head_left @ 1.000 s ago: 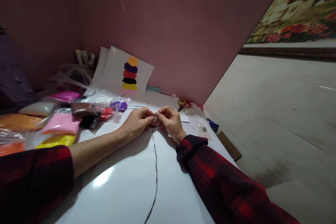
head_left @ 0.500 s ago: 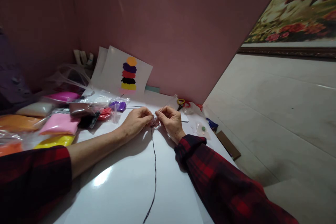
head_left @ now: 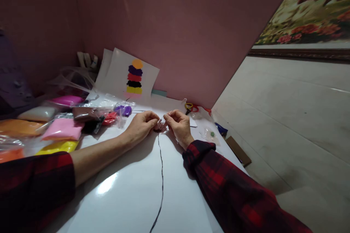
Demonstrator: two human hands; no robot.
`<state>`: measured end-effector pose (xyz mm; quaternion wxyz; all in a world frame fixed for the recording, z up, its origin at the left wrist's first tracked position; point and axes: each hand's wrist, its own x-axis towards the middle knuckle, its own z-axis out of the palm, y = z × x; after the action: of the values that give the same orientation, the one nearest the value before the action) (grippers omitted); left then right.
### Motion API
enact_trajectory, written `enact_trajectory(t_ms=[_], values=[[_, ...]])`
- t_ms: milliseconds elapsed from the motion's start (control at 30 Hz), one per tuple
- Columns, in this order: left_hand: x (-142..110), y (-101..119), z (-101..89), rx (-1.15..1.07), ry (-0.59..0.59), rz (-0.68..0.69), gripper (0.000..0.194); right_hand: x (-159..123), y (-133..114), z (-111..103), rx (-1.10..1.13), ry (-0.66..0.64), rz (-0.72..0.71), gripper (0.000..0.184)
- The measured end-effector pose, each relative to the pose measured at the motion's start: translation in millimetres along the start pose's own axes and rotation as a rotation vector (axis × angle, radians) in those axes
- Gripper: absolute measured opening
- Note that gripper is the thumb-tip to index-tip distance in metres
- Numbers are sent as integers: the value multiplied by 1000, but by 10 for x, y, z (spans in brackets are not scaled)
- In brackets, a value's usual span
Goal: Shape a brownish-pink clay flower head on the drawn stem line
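Side by side above a white sheet (head_left: 131, 189), my left hand (head_left: 143, 123) and my right hand (head_left: 179, 125) are both closed in a pinch. Something thin and pale shows between their fingertips, too small to make out. Just below the fingers, a ragged reddish-brown patch (head_left: 161, 127), perhaps clay, lies at the top of a thin dark wavy line (head_left: 162, 174). That line runs down the sheet toward me. My fingers partly cover the patch, and I cannot tell whether they touch it.
Several bags of coloured material, including a pink bag (head_left: 63, 129) and a yellow bag (head_left: 58, 147), crowd the left. A sheet with stacked coloured bands (head_left: 150, 76) leans on the pink wall. Yellow-and-red-handled scissors (head_left: 188, 108) lie behind my right hand. A green lump (head_left: 212, 134) sits at right.
My fingertips have parted slightly, the right hand shifting a little to the right. More of the reddish-brown patch shows between them.
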<state>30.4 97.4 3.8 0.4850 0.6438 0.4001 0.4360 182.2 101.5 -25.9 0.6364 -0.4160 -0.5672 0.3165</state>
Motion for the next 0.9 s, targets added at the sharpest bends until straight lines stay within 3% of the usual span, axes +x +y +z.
enact_trajectory(t_ms=[267,500,633,900], values=[[11,-51,10,86,-32,86,14,-13,41,0,-30,-85,-34,21],[9,-36,10,162,7,55,13,4,-30,-16,1,87,-1,25],[29,-70,1,118,68,49,8,5,-24,-11,-2,15,-2,24],[97,-209,-45,52,260,136,9,14,-23,-5,12,55,29,24]])
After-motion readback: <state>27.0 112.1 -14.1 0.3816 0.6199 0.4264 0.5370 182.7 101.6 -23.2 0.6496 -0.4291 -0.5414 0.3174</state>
